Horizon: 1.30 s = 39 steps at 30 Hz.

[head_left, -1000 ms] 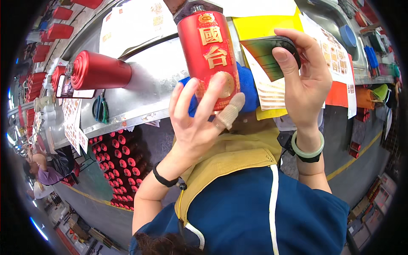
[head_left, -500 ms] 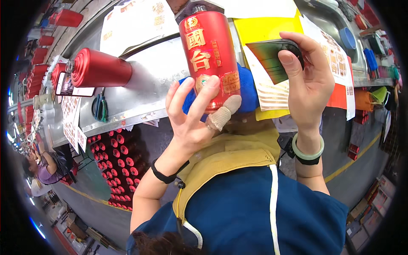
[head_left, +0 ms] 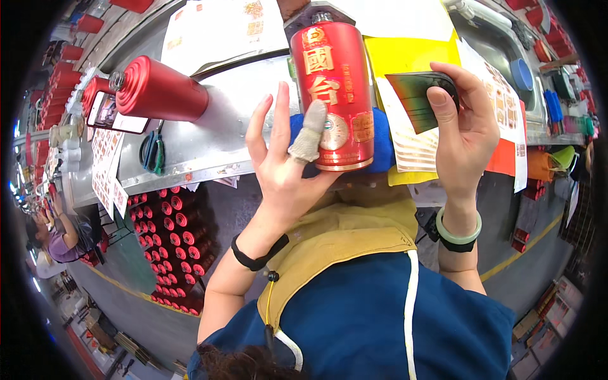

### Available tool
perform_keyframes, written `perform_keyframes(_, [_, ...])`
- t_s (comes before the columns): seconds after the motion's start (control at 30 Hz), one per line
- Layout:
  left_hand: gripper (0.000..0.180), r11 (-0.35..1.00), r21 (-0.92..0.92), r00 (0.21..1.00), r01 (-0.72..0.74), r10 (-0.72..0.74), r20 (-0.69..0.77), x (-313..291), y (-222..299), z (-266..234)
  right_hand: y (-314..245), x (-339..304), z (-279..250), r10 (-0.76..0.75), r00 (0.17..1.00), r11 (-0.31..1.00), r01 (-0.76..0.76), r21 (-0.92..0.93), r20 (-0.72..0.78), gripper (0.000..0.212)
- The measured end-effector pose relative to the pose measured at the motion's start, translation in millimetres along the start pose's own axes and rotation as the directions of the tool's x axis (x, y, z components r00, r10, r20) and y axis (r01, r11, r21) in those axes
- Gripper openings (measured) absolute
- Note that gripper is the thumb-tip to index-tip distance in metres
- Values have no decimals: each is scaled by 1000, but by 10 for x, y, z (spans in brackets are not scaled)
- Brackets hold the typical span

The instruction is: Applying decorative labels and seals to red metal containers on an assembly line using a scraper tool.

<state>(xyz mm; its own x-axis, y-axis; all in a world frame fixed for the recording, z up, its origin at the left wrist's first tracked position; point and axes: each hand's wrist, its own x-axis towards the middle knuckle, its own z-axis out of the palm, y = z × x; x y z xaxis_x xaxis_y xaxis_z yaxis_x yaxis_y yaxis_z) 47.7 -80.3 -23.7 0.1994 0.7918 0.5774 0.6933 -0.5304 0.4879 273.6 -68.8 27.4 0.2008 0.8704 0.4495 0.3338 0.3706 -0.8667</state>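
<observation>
A red bottle [head_left: 347,60] with gold characters lies on a blue cloth pad [head_left: 382,142], its neck pointing away from me. Over its lower front, my left hand [head_left: 285,161] rests a cloth-covered finger [head_left: 308,133] at the edge of a round pale emblem [head_left: 335,132]. Two bare fingers of that hand stretch out to the left, off the bottle; the part of the hand at the bottle's base is partly hidden. To the right, my right hand [head_left: 465,120] pinches a dark glossy sheet [head_left: 415,98] with a green-orange sheen between thumb and fingers.
Another red bottle [head_left: 161,88] lies at left beside a phone [head_left: 117,114] and scissors [head_left: 152,152]. Label sheets [head_left: 107,168] hang over the table edge. A yellow folder [head_left: 411,54] lies at right. Below stand several red bottles [head_left: 174,237]; a person [head_left: 63,237] is at far left.
My left hand's cloth-covered finger has moved up from near the bottle's base to the emblem, and bare fingers have lifted off. The bottle appears farther right; my right hand still pinches the dark sheet.
</observation>
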Motion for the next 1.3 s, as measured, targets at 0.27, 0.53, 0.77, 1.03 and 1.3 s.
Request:
perform_keyframes(0.27, [56, 993, 74, 993, -97, 91, 81, -32, 17, 8, -42, 9, 73, 49, 999, 999, -49, 9, 10, 26])
perform_keyframes(0.53, [76, 957, -252, 990, 142, -141, 25, -251, -148, 111, -104, 14, 123, -13, 995, 991, 26, -130, 104, 28])
perform_keyframes(0.77, [98, 897, -398, 975, 191, -221, -31, -127, 32, 63, -313, -137, 236, -383, 713, 784, 587, -200, 587, 24])
perform_keyframes(1.03, [113, 908, -357, 975, 219, -215, 50, -59, -13, 86, -190, 113, 219, -494, 694, 678, 685, -268, 524, 32])
perform_keyframes(1.3, [105, 937, -310, 987, 161, -146, 70, -79, -9, -7, 38, 267, 231, -519, 746, 671, 658, -342, 418, 21])
